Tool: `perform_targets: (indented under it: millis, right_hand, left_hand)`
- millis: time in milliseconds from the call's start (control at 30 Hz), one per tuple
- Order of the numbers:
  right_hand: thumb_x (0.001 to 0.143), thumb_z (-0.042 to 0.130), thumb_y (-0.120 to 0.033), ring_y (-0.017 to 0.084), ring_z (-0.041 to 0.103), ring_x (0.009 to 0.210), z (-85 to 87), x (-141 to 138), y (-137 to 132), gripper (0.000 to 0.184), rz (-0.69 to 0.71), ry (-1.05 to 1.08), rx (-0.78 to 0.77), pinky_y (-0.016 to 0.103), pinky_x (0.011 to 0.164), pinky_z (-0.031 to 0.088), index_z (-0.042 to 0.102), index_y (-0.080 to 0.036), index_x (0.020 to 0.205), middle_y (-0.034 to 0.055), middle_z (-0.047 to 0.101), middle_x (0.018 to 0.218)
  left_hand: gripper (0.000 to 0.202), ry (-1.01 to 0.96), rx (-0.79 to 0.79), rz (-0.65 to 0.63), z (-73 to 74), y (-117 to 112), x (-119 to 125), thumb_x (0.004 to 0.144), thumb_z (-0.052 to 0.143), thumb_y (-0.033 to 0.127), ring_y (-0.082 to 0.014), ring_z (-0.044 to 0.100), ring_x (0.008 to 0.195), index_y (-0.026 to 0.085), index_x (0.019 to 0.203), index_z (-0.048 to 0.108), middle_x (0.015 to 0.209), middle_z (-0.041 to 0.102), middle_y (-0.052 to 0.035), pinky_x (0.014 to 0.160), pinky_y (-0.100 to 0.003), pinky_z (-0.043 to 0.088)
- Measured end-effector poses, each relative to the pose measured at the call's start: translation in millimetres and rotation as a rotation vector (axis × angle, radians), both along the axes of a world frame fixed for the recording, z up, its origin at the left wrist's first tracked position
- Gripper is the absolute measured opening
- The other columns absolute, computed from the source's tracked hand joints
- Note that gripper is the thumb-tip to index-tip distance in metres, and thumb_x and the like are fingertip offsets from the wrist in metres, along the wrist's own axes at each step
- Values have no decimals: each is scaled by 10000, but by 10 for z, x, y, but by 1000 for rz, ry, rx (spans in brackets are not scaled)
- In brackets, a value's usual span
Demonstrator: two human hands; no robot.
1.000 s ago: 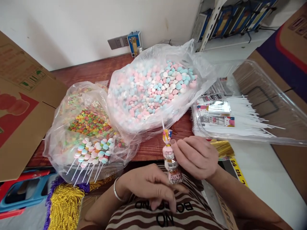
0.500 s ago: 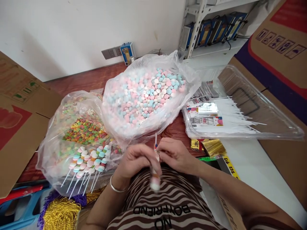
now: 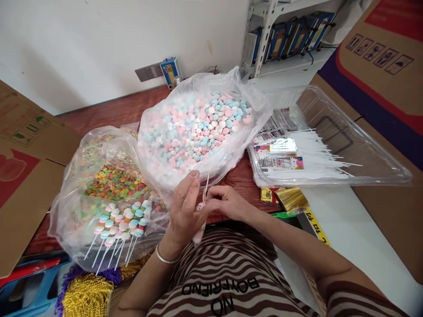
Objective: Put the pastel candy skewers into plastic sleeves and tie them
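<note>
A marshmallow-candy skewer [image 3: 198,237] in what looks like a clear wrapper is held close to my body, its white stick [image 3: 207,181] pointing up and away. My left hand [image 3: 185,213] grips its candy part at the palm and thumb, fingers stretched upward. With thumb and forefinger, my right hand [image 3: 228,203] pinches the wrapper's neck, where a small coloured label shows; the fingertips partly hide it. Just beyond my hands lies a big clear bag of pink, blue and white candies [image 3: 211,127]. Several finished candy skewers [image 3: 122,222] rest on the left bag.
The left bag holds colourful ring-shaped pieces [image 3: 114,182]. At right, a clear plastic tray [image 3: 380,181] contains white sticks [image 3: 317,154] and printed labels. Gold twist ties [image 3: 291,199] lie below it. Cardboard boxes [image 3: 380,132] stand on both sides. Gold and purple beads [image 3: 87,295] sit at lower left.
The skewer has shifted left and upright against my left palm. My left fingers have swung up from curling over it, while my right hand has moved left along with the stick.
</note>
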State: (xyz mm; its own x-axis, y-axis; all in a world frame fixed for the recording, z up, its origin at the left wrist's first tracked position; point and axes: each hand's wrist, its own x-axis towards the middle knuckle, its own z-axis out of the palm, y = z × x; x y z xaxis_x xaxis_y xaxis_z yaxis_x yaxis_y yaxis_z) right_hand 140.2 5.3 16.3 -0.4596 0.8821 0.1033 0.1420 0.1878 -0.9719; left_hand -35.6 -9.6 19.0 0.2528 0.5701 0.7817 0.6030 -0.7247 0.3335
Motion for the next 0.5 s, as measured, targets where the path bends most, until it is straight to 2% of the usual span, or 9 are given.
perform_targets:
  millis: [67, 133, 167, 200, 267, 300, 367, 433, 500]
  right_hand:
    - [895, 618, -219, 136, 568, 703, 75, -12, 27, 181, -62, 87, 96, 251, 668, 455, 637, -184, 719, -19, 619, 725]
    - [943, 588, -211, 156, 604, 787, 180, -47, 1, 147, -43, 144, 248, 283, 751, 488, 688, -192, 837, 14, 674, 832]
    - [959, 575, -204, 160, 611, 801, 221, -81, -21, 144, 6, 158, 303, 289, 763, 495, 700, -198, 887, 22, 682, 853]
    - [971, 565, -196, 161, 614, 803, 245, -130, -43, 147, 73, 164, 336, 288, 760, 502, 705, -202, 925, 26, 684, 859]
    - [992, 540, -183, 163, 630, 834, 238, -271, -81, 166, 221, 164, 355, 281, 766, 515, 703, -204, 969, 35, 689, 893]
    - [1004, 521, -178, 168, 644, 879, 209, -357, -97, 182, 284, 162, 360, 284, 793, 523, 701, -203, 999, 45, 697, 934]
    - [1021, 500, -179, 180, 660, 975, 123, -533, -122, 211, 368, 135, 368, 303, 855, 528, 687, -200, 1118, 70, 707, 1039]
    - [1021, 519, -197, 188, 669, 976, 31, -671, -129, 245, 417, 80, 368, 311, 851, 527, 658, -195, 1224, 81, 711, 1068]
    - [1014, 552, -221, 186, 676, 930, -44, -743, -103, 235, 447, 44, 344, 302, 817, 523, 664, -197, 1219, 73, 722, 1036]
  left_hand:
    - [995, -124, -195, -33, 9, -63, 9, 815, 789, 510, -351, 455, 1470, 268, 1615, 250, 1619, 407, -217, 1162, -511, 448]
    - [1036, -307, -485, -116, 24, -143, -19, 852, 752, 520, -339, 474, 1456, 298, 1648, 128, 1668, 317, -219, 1102, -466, 501]
    - [1017, -375, -625, -174, 39, -186, -60, 869, 739, 508, -327, 520, 1417, 303, 1652, 123, 1653, 353, -212, 1060, -435, 528]
    - [971, -407, -734, -223, 59, -232, -124, 870, 744, 490, -313, 575, 1359, 293, 1644, 191, 1603, 443, -199, 1027, -408, 541]
    - [800, -389, -859, -229, 102, -347, -320, 832, 792, 444, -293, 647, 1239, 244, 1537, 470, 1408, 647, -154, 1014, -383, 528]
    - [684, -379, -893, -166, 117, -424, -451, 812, 813, 421, -282, 662, 1188, 219, 1430, 603, 1301, 709, -128, 1020, -375, 513]
    - [503, -424, -940, 55, 114, -642, -761, 812, 807, 404, -238, 681, 1047, 196, 1263, 727, 1126, 761, -83, 978, -349, 507]
    - [472, -548, -973, 337, 63, -967, -1102, 843, 761, 427, -185, 659, 879, 187, 1248, 731, 1005, 757, -53, 869, -313, 516]
    - [526, -627, -988, 616, -17, -1394, -1407, 821, 755, 473, -155, 609, 777, 164, 1246, 719, 939, 729, -35, 778, -284, 498]
